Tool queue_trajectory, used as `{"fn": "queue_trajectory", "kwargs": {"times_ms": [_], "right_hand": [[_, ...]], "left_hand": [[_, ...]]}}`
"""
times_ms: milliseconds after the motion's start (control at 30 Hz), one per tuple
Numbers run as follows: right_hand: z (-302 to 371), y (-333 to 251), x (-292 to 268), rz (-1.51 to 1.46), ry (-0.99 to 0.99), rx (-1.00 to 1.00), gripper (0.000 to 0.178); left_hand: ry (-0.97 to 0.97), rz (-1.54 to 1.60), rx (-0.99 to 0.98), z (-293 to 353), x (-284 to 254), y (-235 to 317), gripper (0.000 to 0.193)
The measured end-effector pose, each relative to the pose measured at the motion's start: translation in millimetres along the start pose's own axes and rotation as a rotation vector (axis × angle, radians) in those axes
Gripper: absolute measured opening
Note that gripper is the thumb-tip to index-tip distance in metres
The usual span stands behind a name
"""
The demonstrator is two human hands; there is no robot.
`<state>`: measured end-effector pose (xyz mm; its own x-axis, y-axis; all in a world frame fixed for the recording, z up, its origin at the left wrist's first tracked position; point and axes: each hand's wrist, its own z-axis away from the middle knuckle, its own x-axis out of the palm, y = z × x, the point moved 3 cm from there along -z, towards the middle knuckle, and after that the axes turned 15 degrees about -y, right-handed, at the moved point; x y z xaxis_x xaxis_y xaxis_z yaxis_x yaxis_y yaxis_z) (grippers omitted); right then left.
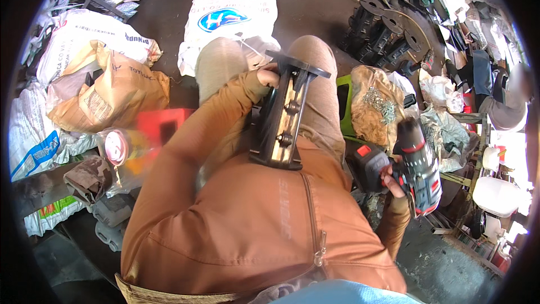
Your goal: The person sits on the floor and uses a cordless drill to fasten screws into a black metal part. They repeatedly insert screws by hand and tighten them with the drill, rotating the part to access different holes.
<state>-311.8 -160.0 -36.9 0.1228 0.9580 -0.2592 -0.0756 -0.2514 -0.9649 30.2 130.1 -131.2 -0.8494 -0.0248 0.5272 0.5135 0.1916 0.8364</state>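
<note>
Across my lap stands a black plastic frame (270, 126) with a round flange at its far end and a shiny brass-coloured strip with dark fittings along its face. My left hand (269, 75) is closed on it just under the flange, most of its fingers hidden behind the part. At my right side, my right hand (395, 181) grips a black and red cordless drill (423, 171) by its handle. The drill's battery (368, 166) points toward my lap, and its chuck (409, 129) faces away from me, apart from the frame.
Several similar black frames (374, 34) stand on the floor at the far right. A brown bag (365, 93) of small metal screws lies beside my right knee. White sacks (230, 14), a brown paper bag (112, 87) and a red box (169, 124) surround me. Another person (506, 107) sits at far right.
</note>
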Motion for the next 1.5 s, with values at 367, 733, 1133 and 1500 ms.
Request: {"fn": "queue_trajectory", "kwargs": {"times_ms": [367,733,1133,1500], "right_hand": [[-138,-134,60,0.424,-0.491,-0.095,0.055],[-192,-101,56,0.314,-0.723,0.218,0.049],[-233,-93,70,0.174,-0.843,0.149,0.046],[-252,-78,71,0.010,-0.943,0.166,0.042]], "left_hand": [[0.918,-0.344,0.288,70,72,65,0.042],[0.886,-0.731,0.059,53,75,114,0.014],[0.930,-0.079,0.091,61,54,91,0.019],[0.982,-0.003,0.050,64,54,90,0.018]]}}
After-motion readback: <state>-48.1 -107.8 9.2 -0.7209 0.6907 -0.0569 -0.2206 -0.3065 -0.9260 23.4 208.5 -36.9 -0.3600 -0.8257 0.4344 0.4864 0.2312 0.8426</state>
